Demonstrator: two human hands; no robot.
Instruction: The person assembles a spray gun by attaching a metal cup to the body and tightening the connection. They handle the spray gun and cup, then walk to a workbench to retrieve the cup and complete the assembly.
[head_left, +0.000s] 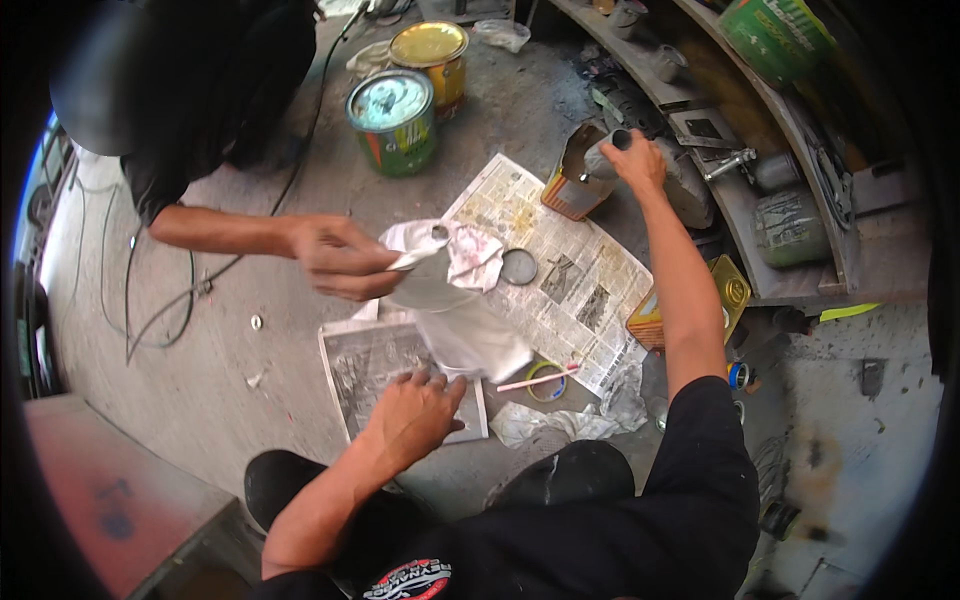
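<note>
My right hand (638, 162) is stretched out to the far right, its fingers closed round a small grey cup (602, 158). The cup is tipped over the open top of a rectangular tin (580, 195) that stands on a newspaper sheet (600, 270). Low in the middle, my left hand (418, 408) has its fingers apart over a folded newspaper (365, 365), beside a whitish translucent sheet (475, 345). A co-worker's hand (350, 258), smeared by motion, reaches in from the left near a stained white cloth (465, 250). What it holds is blurred.
A round lid (518, 266) lies on the newspaper, near a tape roll (546, 381) and a thin pinkish stick (538, 378). Two paint cans, one green (395, 150) and one yellow (448, 75), stand at the back. Cluttered shelves (680, 90) line the right. A hose (300, 160) crosses the floor.
</note>
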